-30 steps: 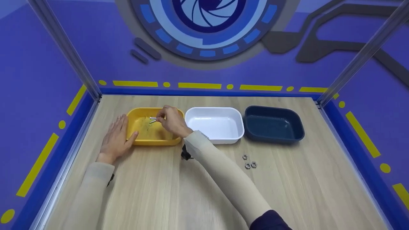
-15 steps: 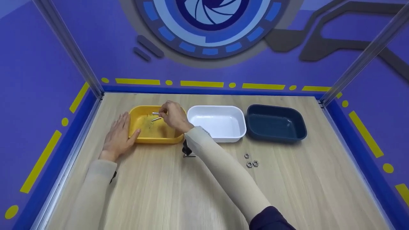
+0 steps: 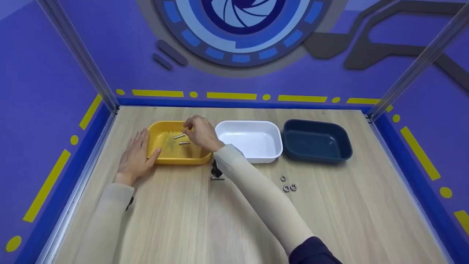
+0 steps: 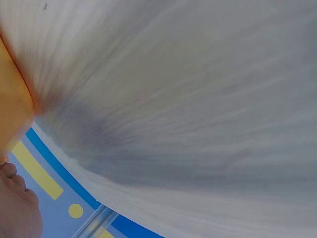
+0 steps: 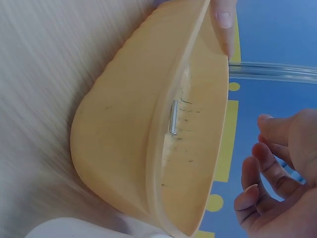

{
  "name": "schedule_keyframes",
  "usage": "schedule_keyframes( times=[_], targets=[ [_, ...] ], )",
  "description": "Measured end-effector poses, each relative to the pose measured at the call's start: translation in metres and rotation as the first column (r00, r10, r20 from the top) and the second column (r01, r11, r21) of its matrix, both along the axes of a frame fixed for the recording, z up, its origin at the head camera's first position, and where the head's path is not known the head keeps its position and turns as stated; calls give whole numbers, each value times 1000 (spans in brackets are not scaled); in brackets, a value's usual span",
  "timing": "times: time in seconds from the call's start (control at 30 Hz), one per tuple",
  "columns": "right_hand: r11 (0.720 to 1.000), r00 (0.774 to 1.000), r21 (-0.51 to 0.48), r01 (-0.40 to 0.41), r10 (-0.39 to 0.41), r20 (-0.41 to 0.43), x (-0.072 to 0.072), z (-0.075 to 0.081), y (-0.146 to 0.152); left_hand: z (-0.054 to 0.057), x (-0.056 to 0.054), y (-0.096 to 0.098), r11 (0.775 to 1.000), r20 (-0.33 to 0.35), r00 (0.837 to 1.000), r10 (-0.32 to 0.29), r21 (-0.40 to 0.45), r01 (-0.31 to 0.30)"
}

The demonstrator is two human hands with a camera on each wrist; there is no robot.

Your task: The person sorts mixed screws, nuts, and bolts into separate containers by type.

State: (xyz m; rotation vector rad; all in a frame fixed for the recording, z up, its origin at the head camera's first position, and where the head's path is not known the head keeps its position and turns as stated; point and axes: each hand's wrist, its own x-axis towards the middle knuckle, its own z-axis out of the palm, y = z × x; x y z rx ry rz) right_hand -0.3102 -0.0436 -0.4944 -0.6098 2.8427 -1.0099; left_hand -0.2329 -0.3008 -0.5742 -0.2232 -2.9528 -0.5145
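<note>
My left hand (image 3: 135,157) rests with straight fingers along the left side of the yellow bin (image 3: 179,161), its thumb over the front rim. Above the bin's right half hovers my right hand (image 3: 199,132), its fingers loosely bent and nothing between them, as the right wrist view shows. Two silver bolts lie on the bin's floor: one bolt (image 3: 179,136) near the fingertips and a second bolt (image 3: 184,143) just in front of it. One bolt (image 5: 174,117) shows past the rim in the right wrist view.
A white bin (image 3: 249,160) and a dark blue bin (image 3: 317,158) stand to the right in a row. Another bolt (image 3: 217,178) lies on the wooden table (image 3: 249,220) below the right wrist. Three hex nuts (image 3: 286,188) sit in front of the bins. Blue-purple walls enclose the table.
The right hand has let go of a bolt, which now lies in the yellow bin near the other one. Its fingers have loosened. The left hand stays at the bin's side.
</note>
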Motion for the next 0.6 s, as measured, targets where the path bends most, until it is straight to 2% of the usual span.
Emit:
schedule_keyframes(
  times=[0.17, 0.43, 0.6],
  targets=[
    [1000, 1000, -13, -28, 28, 6, 3, 5, 6, 1, 1, 0, 1000, 4, 1000, -5, -6, 5],
    [986, 986, -9, -164, 163, -31, 12, 13, 23, 1, 1, -1, 1000, 3, 1000, 5, -6, -5],
    [978, 977, 14, -209, 209, -37, 23, 17, 38, 2, 0, -1, 1000, 2, 1000, 0, -3, 0]
  ],
)
